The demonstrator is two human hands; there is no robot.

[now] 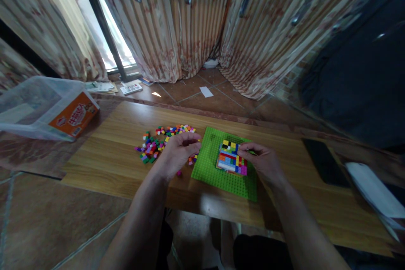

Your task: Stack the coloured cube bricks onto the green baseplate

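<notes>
1. Brick build (228, 161), right of and below the frame's centre: a compact, roughly rectangular block of small studded bricks. Yellow and black pieces show along its upper edge, red across its middle, light blue and white toward the lower left, and magenta at the lower right corner.

2. Green baseplate (209, 173), beneath the build: a studded sheet set slightly askew, with bare studs showing most widely to the left of the build and below it.

3. Right hand (257, 158), at the build's upper right: the thumb and forefinger are drawn together with their tips against the build; whether a brick lies between them cannot be told.

4. Left hand (183, 152), near the frame's centre, beside the baseplate's left edge: the thumb and forefinger curve toward each other, their tips close; whether they pinch anything cannot be told.

5. Loose bricks (151, 148), left of centre: a scattered, many-coloured heap, partly hidden by the left hand. One magenta brick (179, 173) lies apart, below the hand.

6. Wooden tabletop (107, 147), spanning the lower half of the frame and bearing items 1, 2 and 5. A dark flat object (325, 162) lies toward its right end, near a white object (376, 187).

7. Clear plastic bin (60, 97), at the left edge: its near side carries an orange label (75, 114).

8. Striped curtains (202, 29), across the upper frame: they hang above a tiled floor (186, 88), on which a white paper (206, 91) lies.
</notes>
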